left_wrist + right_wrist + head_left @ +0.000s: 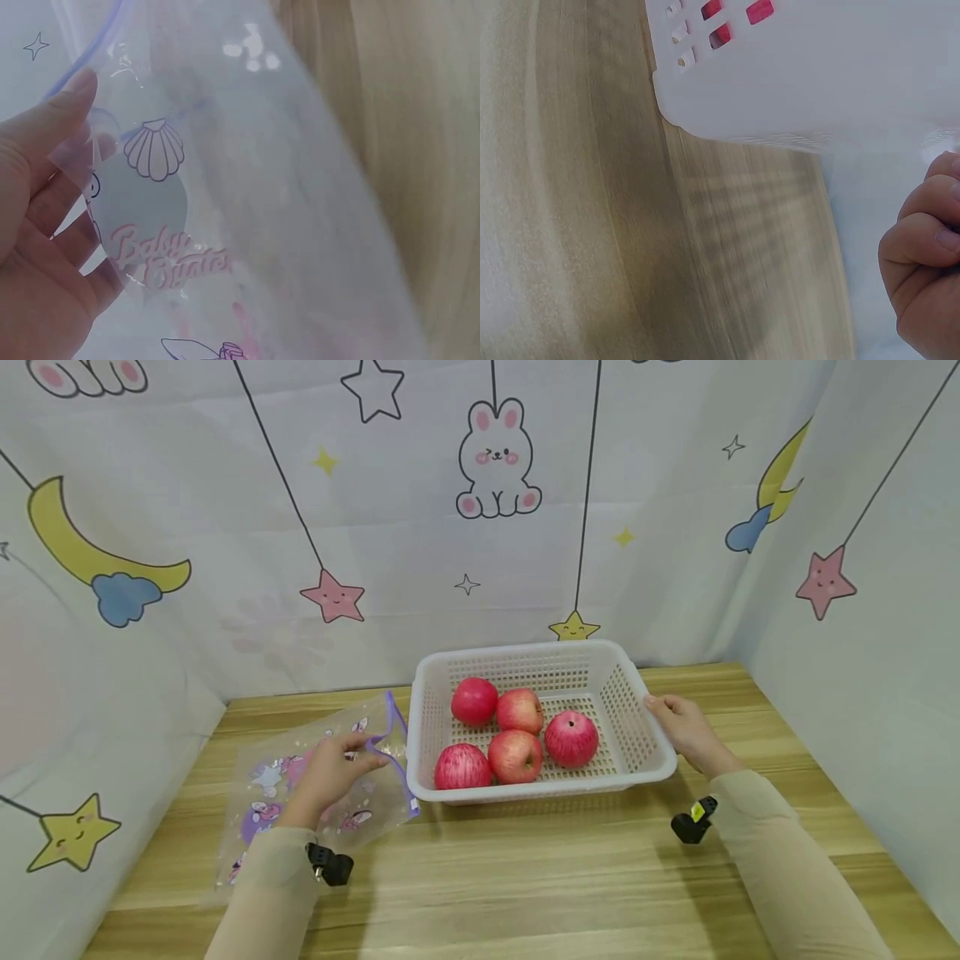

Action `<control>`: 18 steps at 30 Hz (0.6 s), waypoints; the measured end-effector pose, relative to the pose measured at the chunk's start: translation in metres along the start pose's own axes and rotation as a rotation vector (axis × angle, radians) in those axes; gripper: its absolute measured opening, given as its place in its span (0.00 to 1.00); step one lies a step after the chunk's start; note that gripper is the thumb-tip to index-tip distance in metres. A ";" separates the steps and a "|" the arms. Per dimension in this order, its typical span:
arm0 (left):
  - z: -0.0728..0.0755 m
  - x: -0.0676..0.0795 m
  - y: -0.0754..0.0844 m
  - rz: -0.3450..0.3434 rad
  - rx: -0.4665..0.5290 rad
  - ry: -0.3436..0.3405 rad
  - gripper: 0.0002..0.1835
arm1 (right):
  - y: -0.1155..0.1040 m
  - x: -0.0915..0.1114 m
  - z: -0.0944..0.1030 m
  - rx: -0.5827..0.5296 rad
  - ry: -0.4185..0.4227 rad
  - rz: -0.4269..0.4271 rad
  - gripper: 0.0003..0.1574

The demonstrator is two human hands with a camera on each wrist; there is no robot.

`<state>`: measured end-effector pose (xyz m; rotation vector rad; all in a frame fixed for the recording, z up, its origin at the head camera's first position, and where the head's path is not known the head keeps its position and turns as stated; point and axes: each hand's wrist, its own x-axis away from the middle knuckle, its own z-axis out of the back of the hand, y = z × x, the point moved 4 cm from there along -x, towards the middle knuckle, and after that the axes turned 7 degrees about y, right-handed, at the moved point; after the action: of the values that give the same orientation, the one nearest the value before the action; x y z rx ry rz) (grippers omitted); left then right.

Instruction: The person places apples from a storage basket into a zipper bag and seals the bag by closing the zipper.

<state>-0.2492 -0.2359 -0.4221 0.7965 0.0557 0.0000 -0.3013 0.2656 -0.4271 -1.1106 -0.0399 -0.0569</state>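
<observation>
A clear zip bag point(352, 822) with printed pictures and a purple zip edge lies on the left of the table. My left hand point(330, 777) pinches its open mouth between thumb and fingers; the left wrist view shows the thumb point(75, 94) over the purple edge. Beside the bag's mouth is a white plastic basket point(622, 693) with several red apples point(572, 739) in it. My right hand point(690, 731) grips the basket's right rim, and in the right wrist view the curled fingers point(926, 240) show next to the basket's side point(817, 75).
Under everything is a wood-grain table point(525, 877). A white curtain point(420, 543) with a printed rabbit, stars and moons hangs along the back and both sides. The basket stands close to the table's back edge.
</observation>
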 end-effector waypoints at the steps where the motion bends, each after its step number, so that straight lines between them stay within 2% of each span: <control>1: 0.002 0.001 0.001 0.001 -0.004 0.002 0.33 | 0.000 0.000 0.000 -0.001 -0.004 0.003 0.41; 4: 0.007 0.002 0.006 0.004 0.004 0.014 0.34 | -0.001 0.000 -0.001 -0.004 -0.011 0.006 0.41; 11: 0.015 0.007 0.011 0.007 0.053 0.038 0.31 | 0.002 -0.003 -0.003 0.019 -0.010 -0.009 0.42; 18: 0.016 0.008 0.012 -0.035 0.081 0.071 0.29 | 0.001 0.000 0.001 0.042 -0.038 0.001 0.43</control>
<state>-0.2398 -0.2385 -0.4024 0.8760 0.1374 -0.0072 -0.3018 0.2672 -0.4271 -1.0697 -0.0742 -0.0339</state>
